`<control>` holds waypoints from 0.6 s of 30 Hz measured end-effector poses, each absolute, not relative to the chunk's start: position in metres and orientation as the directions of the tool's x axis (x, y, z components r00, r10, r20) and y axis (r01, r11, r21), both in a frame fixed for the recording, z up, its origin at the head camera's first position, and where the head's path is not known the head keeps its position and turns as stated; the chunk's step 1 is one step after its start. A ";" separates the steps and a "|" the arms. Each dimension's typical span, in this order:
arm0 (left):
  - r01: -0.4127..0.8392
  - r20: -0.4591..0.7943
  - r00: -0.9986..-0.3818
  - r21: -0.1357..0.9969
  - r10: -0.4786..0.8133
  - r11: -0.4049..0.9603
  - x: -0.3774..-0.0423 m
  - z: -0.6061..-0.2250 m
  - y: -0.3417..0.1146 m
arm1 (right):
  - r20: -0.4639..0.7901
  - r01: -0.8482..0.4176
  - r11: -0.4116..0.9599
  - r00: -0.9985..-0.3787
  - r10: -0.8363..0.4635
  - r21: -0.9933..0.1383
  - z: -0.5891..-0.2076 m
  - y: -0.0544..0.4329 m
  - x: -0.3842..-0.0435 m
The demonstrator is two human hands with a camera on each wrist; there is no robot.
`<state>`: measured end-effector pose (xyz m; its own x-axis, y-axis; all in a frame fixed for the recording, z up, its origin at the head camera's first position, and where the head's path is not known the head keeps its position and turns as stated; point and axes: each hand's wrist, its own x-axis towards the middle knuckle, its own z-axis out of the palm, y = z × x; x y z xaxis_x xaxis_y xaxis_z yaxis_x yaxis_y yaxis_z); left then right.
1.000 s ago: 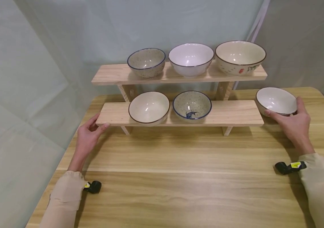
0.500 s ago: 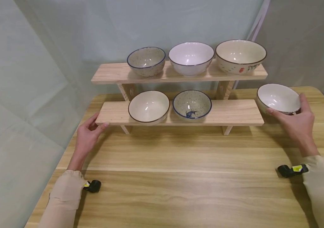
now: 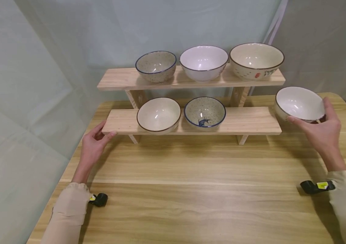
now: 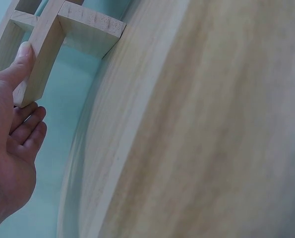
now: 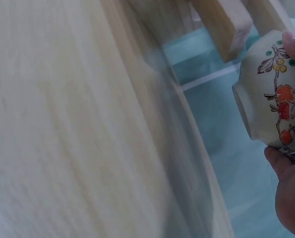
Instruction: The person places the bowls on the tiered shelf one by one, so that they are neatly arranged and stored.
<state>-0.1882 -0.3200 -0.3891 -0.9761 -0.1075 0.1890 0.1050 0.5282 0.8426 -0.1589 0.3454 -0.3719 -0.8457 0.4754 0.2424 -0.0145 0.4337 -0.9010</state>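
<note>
My right hand (image 3: 323,135) holds a white bowl (image 3: 299,101) with a dark rim by its side, just right of the lower shelf's end. In the right wrist view red fruit and leaves are painted on the outside of that bowl (image 5: 276,99), and its foot is raised off the table. At the left end of the lower shelf (image 3: 246,120), my left hand (image 3: 92,145) grips the board, thumb on top and fingers beneath. On this shelf sit a cream bowl (image 3: 159,115) and a speckled grey bowl (image 3: 204,113) with a blue rim.
The upper shelf (image 3: 118,79) carries a speckled grey bowl (image 3: 156,67), a white bowl (image 3: 203,62) and a cream bowl (image 3: 256,61) with painted decoration. The two-tier stand is on a wooden table (image 3: 191,189), with pale cloth (image 3: 39,101) hanging behind and to the left.
My right hand has lifted the white bowl and shifted slightly to the right with it. My left hand keeps its grip on the shelf end.
</note>
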 end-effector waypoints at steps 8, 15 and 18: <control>0.109 0.185 -0.978 0.853 -0.100 0.510 -0.189 -0.390 -0.321 | 0.239 -0.036 0.413 -0.859 0.453 -0.910 -0.361 0.339 -0.152; 0.111 0.188 -0.977 0.851 -0.101 0.513 -0.189 -0.389 -0.321 | 0.306 -0.114 0.417 -0.850 0.429 -0.902 -0.356 0.328 -0.145; 0.115 0.193 -0.976 0.852 -0.102 0.511 -0.189 -0.390 -0.321 | 0.311 -0.127 0.413 -0.853 0.419 -0.902 -0.353 0.324 -0.143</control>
